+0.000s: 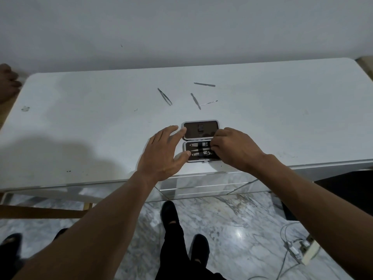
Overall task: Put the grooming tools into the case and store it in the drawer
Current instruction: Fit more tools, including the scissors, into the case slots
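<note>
Right at the near edge of the white table (80,122) lies the case (200,141), opened flat, its dark empty lid half away from the person and its tool half closer. Three or four metal tools sit under an elastic strap in the near half; they look like nail clippers, but the dim picture blurs their shapes.

The left hand (164,152) rests against the case's left side, fingers spread, a fingertip touching the lid corner and the thumb on the lower half's edge; it steadies rather than clamps. The right hand (232,147) covers the case's right end, its fingers curled down over the tools there. Whether those fingers pinch a tool cannot be told, since the knuckles hide the tips.

Farther back on the table lie four loose tools, well apart from the case: tweezers (165,96), a flat file (204,84), a short pusher (195,101) and a thin pick (209,103) whose end touches the pusher.

Below the table edge a mirrored drawer front (201,184) reflects the marble floor (232,219).
</note>
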Available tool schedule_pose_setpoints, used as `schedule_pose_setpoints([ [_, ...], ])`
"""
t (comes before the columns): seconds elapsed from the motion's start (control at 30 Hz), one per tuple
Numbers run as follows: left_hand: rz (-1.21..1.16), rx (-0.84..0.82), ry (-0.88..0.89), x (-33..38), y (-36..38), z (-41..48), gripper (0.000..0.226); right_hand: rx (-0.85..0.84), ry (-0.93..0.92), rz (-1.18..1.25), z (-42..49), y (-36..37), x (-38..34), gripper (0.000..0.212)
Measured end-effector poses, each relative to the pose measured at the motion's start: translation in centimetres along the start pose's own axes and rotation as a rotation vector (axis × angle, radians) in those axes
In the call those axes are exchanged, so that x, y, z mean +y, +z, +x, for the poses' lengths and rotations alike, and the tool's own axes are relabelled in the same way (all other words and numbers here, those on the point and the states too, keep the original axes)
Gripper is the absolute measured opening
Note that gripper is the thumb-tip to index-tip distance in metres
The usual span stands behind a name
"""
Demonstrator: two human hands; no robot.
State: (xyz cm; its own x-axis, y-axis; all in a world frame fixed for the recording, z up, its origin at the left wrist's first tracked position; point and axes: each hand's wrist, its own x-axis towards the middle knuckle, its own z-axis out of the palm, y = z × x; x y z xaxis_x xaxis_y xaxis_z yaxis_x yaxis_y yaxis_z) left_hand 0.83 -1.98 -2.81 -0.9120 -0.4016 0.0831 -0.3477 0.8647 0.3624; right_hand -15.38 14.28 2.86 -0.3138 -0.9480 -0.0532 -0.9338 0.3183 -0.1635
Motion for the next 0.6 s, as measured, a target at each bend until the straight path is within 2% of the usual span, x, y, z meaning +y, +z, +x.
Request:
schedule_pose_setpoints([
  [0.1,-0.006,0.007,0.002,-0.1,0.1,0.1,0.063,-0.029,0.048,0.044,0.9,-1.3,-0.3,0.023],
  [0.3,-0.016,0.026,0.025,0.0,0.0,0.0,0.059,0.07,0.221,0.184,7.7,-2.6,-1.6,0.02],
  [0.5,0.011,0.013,0.052,0.1,-0.4,0.4,0.06,-0.017,0.287,0.224,16.6,-1.1,-4.0,0.015],
  [0.6,-0.053,0.016,0.036,0.0,-0.5,0.5,0.057,-0.053,0.3,0.211,18.9,-0.9,-4.7,0.012],
])
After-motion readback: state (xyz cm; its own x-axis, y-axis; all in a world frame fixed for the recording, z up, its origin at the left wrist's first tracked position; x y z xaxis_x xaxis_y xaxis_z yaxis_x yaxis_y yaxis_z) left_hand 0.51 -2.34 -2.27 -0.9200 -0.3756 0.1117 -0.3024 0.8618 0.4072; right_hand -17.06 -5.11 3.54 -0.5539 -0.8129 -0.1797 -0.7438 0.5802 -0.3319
